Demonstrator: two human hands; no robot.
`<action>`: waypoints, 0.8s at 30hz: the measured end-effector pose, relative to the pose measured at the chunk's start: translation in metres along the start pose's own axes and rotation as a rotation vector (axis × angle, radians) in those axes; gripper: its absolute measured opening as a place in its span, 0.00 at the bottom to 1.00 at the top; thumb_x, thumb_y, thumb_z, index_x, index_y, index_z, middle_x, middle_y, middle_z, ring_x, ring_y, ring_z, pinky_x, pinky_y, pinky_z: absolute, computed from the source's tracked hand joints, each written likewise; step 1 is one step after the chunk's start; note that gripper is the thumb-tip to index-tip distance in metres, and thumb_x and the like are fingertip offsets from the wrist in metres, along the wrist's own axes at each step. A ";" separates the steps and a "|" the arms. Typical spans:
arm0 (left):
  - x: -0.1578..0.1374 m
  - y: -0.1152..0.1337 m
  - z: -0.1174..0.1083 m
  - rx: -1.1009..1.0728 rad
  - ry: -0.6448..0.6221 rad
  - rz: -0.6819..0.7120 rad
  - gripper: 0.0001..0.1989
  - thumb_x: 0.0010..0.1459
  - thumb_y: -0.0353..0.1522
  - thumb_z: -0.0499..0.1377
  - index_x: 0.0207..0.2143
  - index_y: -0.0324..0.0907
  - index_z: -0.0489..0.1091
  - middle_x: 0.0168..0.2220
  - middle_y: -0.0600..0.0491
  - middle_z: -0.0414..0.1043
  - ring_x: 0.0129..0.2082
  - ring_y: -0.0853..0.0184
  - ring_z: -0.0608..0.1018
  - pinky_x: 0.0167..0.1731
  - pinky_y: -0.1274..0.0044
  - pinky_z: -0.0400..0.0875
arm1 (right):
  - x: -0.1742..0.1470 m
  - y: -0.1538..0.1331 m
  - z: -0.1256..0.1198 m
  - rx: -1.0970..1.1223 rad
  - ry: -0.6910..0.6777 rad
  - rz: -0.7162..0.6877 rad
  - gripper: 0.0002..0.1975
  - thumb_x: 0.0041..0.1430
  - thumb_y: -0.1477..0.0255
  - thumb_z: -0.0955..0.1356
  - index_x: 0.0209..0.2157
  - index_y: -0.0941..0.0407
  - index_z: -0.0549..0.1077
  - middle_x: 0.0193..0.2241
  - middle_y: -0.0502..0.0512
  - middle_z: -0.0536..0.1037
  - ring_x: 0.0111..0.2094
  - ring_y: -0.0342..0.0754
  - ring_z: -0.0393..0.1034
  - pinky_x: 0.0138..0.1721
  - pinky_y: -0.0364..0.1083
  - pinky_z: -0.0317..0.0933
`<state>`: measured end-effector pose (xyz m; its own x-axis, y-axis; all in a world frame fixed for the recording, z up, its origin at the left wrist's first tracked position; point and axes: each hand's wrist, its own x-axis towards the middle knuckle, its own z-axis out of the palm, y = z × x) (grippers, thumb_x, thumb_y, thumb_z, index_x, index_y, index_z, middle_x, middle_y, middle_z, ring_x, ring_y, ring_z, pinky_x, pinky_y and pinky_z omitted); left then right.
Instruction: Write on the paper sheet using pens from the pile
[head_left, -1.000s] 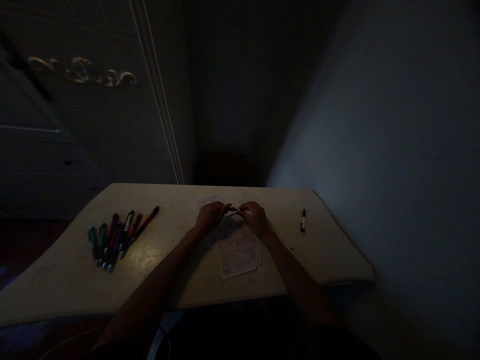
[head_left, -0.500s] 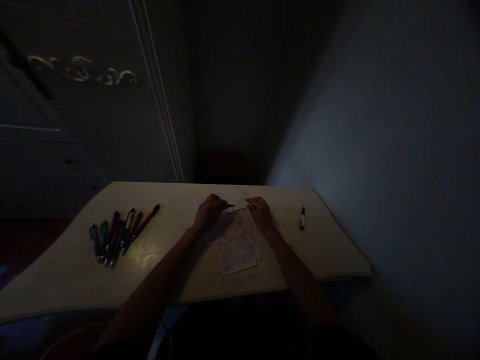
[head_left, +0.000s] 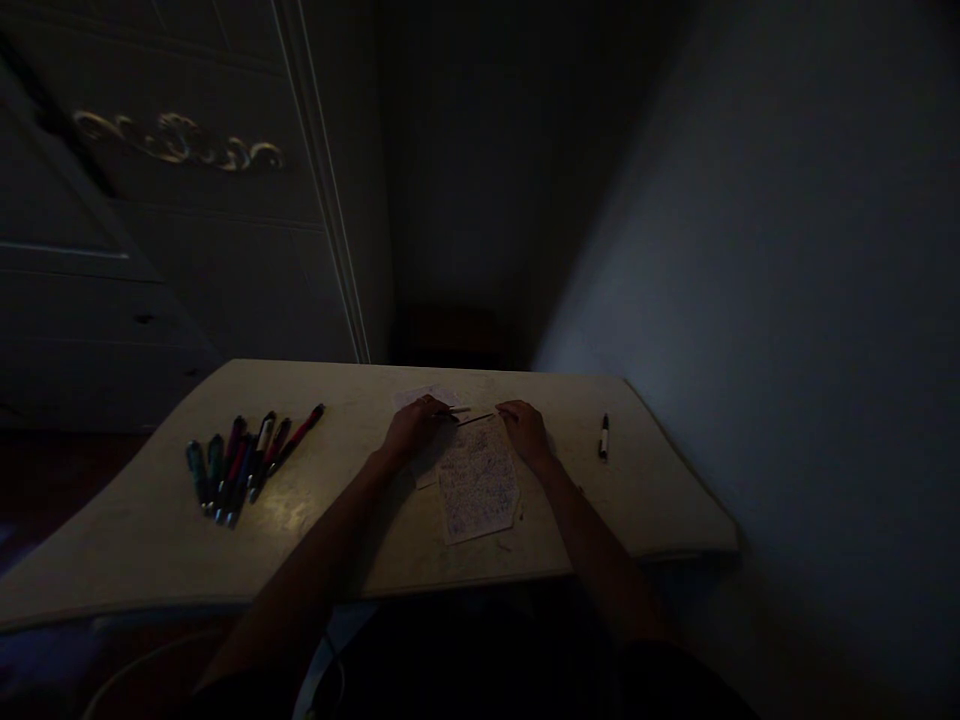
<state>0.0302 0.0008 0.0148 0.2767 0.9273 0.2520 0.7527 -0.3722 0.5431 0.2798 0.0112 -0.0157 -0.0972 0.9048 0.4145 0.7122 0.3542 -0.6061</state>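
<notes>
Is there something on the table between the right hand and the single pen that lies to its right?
Nothing visible. Between the right hand and the single pen only bare table shows. The paper lies on the hand's other side.

Two hands, left (head_left: 411, 428) and right (head_left: 526, 432); one scribbled sheet (head_left: 478, 485); about seven pens bunched (head_left: 241, 462); one lone pen (head_left: 603, 437).

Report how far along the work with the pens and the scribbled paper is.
Done, by the look of it: the sheet of paper is covered in scribbles, and one pen lies apart to the right. In hand: the left hand and right hand each pinch part of a thin pen above the sheet; it is too dim to tell which parts. Left: a cluster of pens lies untouched on the table.
</notes>
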 end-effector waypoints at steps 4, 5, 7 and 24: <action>0.000 0.000 0.000 0.008 0.005 0.030 0.11 0.60 0.34 0.57 0.41 0.44 0.77 0.43 0.48 0.77 0.42 0.61 0.78 0.41 0.74 0.70 | 0.000 0.001 0.000 0.028 0.026 0.012 0.14 0.58 0.78 0.64 0.39 0.56 0.80 0.40 0.58 0.82 0.43 0.51 0.75 0.49 0.51 0.66; 0.000 -0.001 0.001 0.008 0.011 0.033 0.11 0.61 0.35 0.57 0.41 0.44 0.77 0.42 0.48 0.77 0.41 0.61 0.78 0.41 0.74 0.70 | 0.000 0.001 0.000 0.047 0.044 0.017 0.13 0.58 0.77 0.64 0.39 0.56 0.80 0.40 0.58 0.82 0.43 0.51 0.75 0.49 0.51 0.66; 0.001 -0.004 0.001 0.006 0.046 0.036 0.12 0.62 0.35 0.55 0.42 0.43 0.76 0.43 0.48 0.76 0.40 0.62 0.78 0.41 0.74 0.70 | 0.001 0.002 0.000 0.097 0.099 0.044 0.13 0.61 0.72 0.63 0.41 0.56 0.79 0.42 0.60 0.81 0.44 0.51 0.75 0.48 0.51 0.66; 0.005 -0.028 0.005 0.007 0.241 0.055 0.14 0.58 0.28 0.53 0.42 0.40 0.76 0.38 0.48 0.76 0.33 0.65 0.76 0.38 0.74 0.72 | 0.001 -0.017 -0.019 0.152 0.286 0.118 0.25 0.61 0.53 0.60 0.17 0.54 0.55 0.15 0.43 0.53 0.20 0.40 0.48 0.24 0.43 0.44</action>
<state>0.0140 0.0163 -0.0029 0.1670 0.8693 0.4652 0.7446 -0.4205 0.5184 0.2809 0.0017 0.0081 0.1935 0.8465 0.4960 0.5932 0.3018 -0.7464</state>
